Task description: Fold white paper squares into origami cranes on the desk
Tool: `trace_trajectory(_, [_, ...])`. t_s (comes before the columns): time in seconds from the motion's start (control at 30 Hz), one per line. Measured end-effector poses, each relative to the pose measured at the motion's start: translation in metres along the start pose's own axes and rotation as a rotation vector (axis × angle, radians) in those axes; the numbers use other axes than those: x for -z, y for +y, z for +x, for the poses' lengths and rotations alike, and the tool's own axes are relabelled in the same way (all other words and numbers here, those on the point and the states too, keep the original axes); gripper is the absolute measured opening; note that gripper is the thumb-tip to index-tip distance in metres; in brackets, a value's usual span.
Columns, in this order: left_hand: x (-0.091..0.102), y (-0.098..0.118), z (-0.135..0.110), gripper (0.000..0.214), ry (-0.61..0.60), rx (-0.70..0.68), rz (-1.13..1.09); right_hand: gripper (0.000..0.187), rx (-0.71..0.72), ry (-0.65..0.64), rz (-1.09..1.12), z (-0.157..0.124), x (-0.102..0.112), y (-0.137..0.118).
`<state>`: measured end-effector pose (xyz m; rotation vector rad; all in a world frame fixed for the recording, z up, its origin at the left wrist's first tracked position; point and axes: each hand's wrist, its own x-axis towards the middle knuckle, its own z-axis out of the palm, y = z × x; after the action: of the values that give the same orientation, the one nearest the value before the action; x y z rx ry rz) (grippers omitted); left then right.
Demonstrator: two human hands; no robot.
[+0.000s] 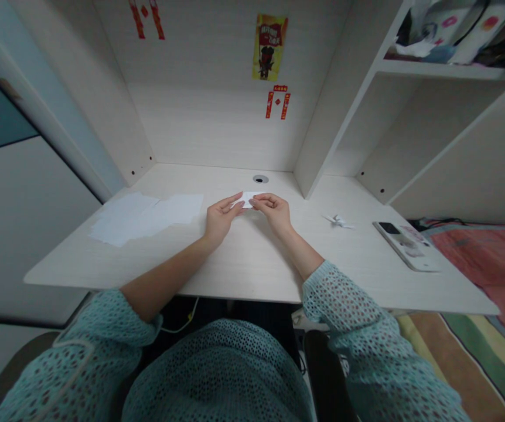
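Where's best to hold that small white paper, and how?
I'd pinch the white paper at its left and right ends, one hand from each side, as the left hand and right hand seem to: it looks small and flat.

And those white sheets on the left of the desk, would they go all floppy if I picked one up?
Probably: the white sheets look thin and flat, so one would likely bend and droop. Being so thin, each is likely very light too. Their edges overlap unevenly, so a push might slide one over another across the desk.
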<state>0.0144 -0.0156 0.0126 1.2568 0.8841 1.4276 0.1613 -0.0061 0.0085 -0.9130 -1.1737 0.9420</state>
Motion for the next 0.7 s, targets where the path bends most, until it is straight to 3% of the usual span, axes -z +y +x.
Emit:
trace_trajectory(0.4, [0.0018,-0.0031,0.0023,0.061,-0.094,0.080,-0.050,0.044,0.021,0.023,0.044,0.0033,0.0012,0.0023])
trace_trajectory(0.7, [0.0027,-0.0032,0.0024,0.064,-0.107,0.060,-0.040,0.047,0.034,0.025,0.032,0.0061,0.0030,0.0056])
